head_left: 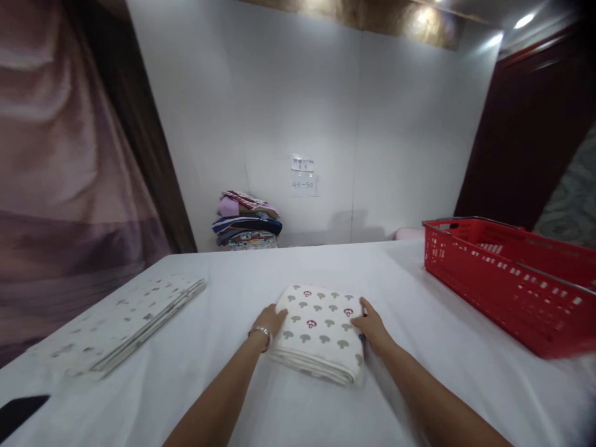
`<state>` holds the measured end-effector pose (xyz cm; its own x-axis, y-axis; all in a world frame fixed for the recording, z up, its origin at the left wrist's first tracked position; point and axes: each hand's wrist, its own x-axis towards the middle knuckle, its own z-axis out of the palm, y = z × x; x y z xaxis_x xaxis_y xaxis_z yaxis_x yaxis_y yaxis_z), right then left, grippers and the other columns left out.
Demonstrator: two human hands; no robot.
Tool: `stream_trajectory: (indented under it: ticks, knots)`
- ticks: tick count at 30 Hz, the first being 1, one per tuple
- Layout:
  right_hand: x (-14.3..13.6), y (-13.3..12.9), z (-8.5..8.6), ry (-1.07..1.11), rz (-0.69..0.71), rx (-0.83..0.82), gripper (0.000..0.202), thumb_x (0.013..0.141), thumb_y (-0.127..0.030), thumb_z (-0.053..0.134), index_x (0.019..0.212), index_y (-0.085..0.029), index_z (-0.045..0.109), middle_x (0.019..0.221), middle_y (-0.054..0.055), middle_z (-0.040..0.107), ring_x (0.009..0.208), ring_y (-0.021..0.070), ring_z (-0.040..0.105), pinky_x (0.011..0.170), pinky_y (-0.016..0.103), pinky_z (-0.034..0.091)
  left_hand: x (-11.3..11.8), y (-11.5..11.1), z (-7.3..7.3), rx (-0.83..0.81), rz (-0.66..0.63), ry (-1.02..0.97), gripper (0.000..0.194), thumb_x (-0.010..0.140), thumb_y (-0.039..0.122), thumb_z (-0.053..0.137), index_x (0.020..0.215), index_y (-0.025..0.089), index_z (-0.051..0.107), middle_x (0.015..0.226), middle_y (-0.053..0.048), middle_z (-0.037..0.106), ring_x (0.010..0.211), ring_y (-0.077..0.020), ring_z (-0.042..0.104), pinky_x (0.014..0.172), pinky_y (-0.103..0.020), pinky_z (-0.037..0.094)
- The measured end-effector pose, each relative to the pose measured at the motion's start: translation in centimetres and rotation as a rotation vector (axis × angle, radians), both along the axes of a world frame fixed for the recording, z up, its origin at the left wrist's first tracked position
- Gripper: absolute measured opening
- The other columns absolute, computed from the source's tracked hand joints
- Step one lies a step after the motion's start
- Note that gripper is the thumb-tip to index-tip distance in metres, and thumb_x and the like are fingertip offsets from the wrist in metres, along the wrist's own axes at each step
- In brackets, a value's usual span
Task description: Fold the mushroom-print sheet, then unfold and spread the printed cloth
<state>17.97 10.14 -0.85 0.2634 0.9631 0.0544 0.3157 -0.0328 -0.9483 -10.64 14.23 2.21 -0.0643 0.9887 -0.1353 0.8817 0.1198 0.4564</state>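
Observation:
A folded white cloth (321,329) printed with grey and red mushrooms lies on the white-covered table (223,347) in the middle of the view. My left hand (270,321), with a bracelet at the wrist, grips its left edge, thumb on top. At the right edge my right hand (370,323) has its thumb over the cloth and its fingers along the side. Some fingertips of both hands are hidden by the cloth or too small to make out.
Another folded, patterned white cloth (125,323) lies at the left. A red basket (493,279) stands on the right side. Beyond the table's far edge is a pile of folded fabrics (246,223) by the wall. A dark flat object (18,413) is at the lower left corner.

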Motion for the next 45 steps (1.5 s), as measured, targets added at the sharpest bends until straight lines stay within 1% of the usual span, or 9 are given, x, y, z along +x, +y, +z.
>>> stream_trajectory:
  ticks: [5,9,15,20,24,27,31,39,45]
  knots:
    - [2.8,3.4,2.0,-0.258,0.054,-0.014,0.057,0.061,-0.012,0.058,0.117,-0.014,0.052,0.093,0.007,0.065,0.083,0.0211,0.062,0.072,0.031,0.049,1.2,-4.4,0.0,-0.070,-0.023,-0.097,0.054,0.071,0.051,0.051,0.111,0.015,0.046,0.105,-0.012,0.061,0.093,-0.0238,0.058,0.076,-0.029,0.043]
    - [3.3,4.8,3.6,-0.407,0.129,0.040,0.050,0.059,-0.009,0.058,0.109,-0.014,0.058,0.121,0.011,0.052,0.116,0.0257,0.042,0.098,0.036,0.032,1.9,-6.5,1.0,-0.030,-0.013,-0.062,0.074,0.066,0.053,0.055,0.126,0.015,0.032,0.115,-0.013,0.055,0.100,-0.0261,0.054,0.080,-0.032,0.042]
    - [-2.3,4.7,4.2,-0.931,0.396,0.237,0.049,0.082,-0.032,0.043,0.129,-0.015,0.040,0.142,0.010,0.024,0.131,0.0221,0.014,0.105,0.039,0.015,5.9,-5.0,1.5,0.323,-0.133,0.136,0.062,0.079,0.041,0.041,0.132,0.013,0.030,0.142,-0.011,0.025,0.131,-0.0243,0.018,0.105,-0.037,0.016]
    - [-3.5,5.4,1.6,-1.126,0.459,0.111,0.056,0.087,-0.045,0.031,0.133,-0.014,0.032,0.143,0.010,0.022,0.132,0.0237,0.012,0.104,0.042,0.010,7.7,-4.3,-1.2,0.230,-0.244,0.118,0.064,0.080,0.051,0.034,0.134,0.016,0.030,0.143,-0.009,0.021,0.133,-0.0248,0.008,0.107,-0.044,0.006]
    - [-2.7,5.9,0.2,-1.153,0.456,0.076,0.057,0.087,-0.048,0.027,0.134,-0.016,0.031,0.142,0.009,0.023,0.131,0.0233,0.014,0.104,0.041,0.010,6.1,-4.4,-1.9,0.315,-0.222,-0.002,0.050,0.081,0.042,0.039,0.126,0.019,0.042,0.140,-0.006,0.029,0.131,-0.0212,0.018,0.107,-0.038,0.013]
    - [-2.3,6.0,0.5,-1.124,0.470,0.057,0.056,0.087,-0.049,0.026,0.134,-0.018,0.032,0.142,0.009,0.024,0.131,0.0234,0.015,0.103,0.041,0.013,4.0,-3.9,-1.6,0.402,0.004,-0.147,0.034,0.081,0.030,0.041,0.110,0.018,0.055,0.124,-0.007,0.049,0.117,-0.0178,0.040,0.100,-0.030,0.028]
    - [-2.8,6.0,1.6,-1.091,0.447,0.081,0.053,0.088,-0.044,0.026,0.133,-0.016,0.033,0.142,0.009,0.023,0.132,0.0224,0.013,0.104,0.041,0.013,1.5,-2.1,-1.2,0.297,0.225,-0.275,0.022,0.080,0.028,0.044,0.088,0.017,0.062,0.096,-0.005,0.063,0.089,-0.0145,0.056,0.080,-0.024,0.040]
    - [-7.3,6.1,3.1,-1.019,0.527,0.153,0.051,0.088,-0.042,0.025,0.132,-0.018,0.035,0.141,0.007,0.027,0.131,0.0211,0.015,0.104,0.041,0.013,1.5,1.0,-1.0,0.159,0.261,-0.276,0.048,0.077,0.057,0.041,0.071,0.016,0.064,0.079,-0.009,0.067,0.076,-0.0197,0.061,0.064,-0.026,0.041]
    - [-6.8,7.0,2.3,-1.075,0.502,0.111,0.052,0.088,-0.042,0.026,0.133,-0.018,0.033,0.141,0.008,0.028,0.131,0.0225,0.015,0.103,0.043,0.010,1.6,1.9,-1.0,0.100,0.274,-0.273,0.026,0.075,0.040,0.051,0.078,0.018,0.065,0.086,-0.007,0.068,0.079,-0.0174,0.061,0.065,-0.023,0.041]
